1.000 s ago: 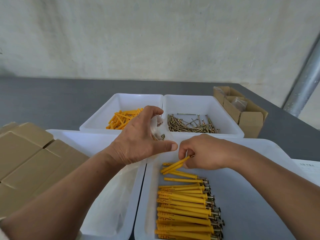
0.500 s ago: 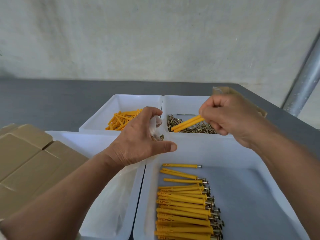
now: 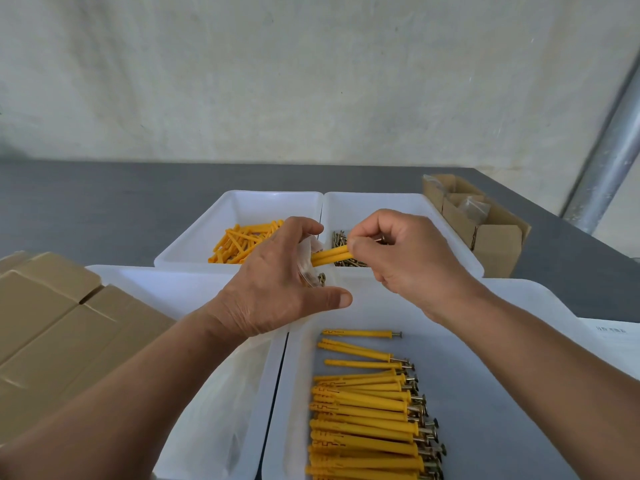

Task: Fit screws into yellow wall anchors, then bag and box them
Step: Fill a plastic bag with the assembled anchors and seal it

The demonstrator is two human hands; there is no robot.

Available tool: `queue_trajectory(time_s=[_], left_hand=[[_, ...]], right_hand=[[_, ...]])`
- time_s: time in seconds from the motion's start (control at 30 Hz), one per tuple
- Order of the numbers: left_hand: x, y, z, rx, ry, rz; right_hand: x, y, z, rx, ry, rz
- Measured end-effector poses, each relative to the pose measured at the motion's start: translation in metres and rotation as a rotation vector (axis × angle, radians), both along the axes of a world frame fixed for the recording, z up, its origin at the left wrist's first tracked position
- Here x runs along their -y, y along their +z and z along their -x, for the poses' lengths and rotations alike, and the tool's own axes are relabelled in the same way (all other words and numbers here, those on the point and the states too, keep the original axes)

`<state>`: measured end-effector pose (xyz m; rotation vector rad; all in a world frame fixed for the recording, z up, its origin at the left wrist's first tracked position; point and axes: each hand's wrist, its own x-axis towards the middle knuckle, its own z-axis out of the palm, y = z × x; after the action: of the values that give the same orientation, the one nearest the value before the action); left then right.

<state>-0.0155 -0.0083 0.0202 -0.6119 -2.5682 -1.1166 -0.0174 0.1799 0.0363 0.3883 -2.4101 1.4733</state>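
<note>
Yellow anchors (image 3: 330, 257) pinched in right grip (image 3: 405, 258) | tips at clear bag (image 3: 306, 263) | left grip (image 3: 273, 289) curled around bag

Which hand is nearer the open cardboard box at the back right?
Right. The right hand, pinching anchors, is left of the box; the left hand, holding a bag, is farther left.

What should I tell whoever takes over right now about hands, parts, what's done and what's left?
The left hand holds a small clear bag open. The right hand pinches two fitted anchors, tips at the bag's mouth.
More fitted anchors lie in the near right tray; loose anchors and screws sit in the far bins.
An open cardboard box stands far right.
Done: many fitted. Left: bagging, then boxing.
</note>
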Motion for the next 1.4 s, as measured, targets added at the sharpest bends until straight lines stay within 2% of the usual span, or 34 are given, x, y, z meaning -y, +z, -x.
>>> queue_trajectory(time_s=[0.1,0.37,0.5,0.63,0.8,0.97,1.13,1.4], left_hand=[[0.0,0.0,0.0,0.009,-0.005,-0.017],[-0.002,0.002,-0.002,-0.005,0.0,-0.027],[-0.002,0.001,-0.001,-0.003,-0.011,-0.047],[0.0,0.002,-0.003,0.018,-0.045,-0.093],[0.0,0.004,-0.003,0.103,-0.012,-0.243],[-0.002,0.007,-0.003,0.044,0.151,-0.226],[0.0,0.011,-0.001,0.07,0.286,-0.215],[-0.002,0.012,0.0,-0.008,0.303,-0.077]], right_hand=[[0.005,-0.002,-0.002,-0.099,-0.051,-0.121],[0.01,0.001,-0.007,-0.156,-0.027,-0.065],[0.016,-0.004,-0.009,-0.086,0.074,-0.041],[0.019,-0.007,-0.009,-0.013,0.111,-0.1],[0.017,-0.002,-0.011,0.042,0.194,-0.033],[0.017,-0.005,-0.008,0.027,0.157,0.054],[0.018,-0.007,-0.006,0.004,0.155,0.036],[0.023,-0.01,-0.009,0.0,0.151,-0.026]])
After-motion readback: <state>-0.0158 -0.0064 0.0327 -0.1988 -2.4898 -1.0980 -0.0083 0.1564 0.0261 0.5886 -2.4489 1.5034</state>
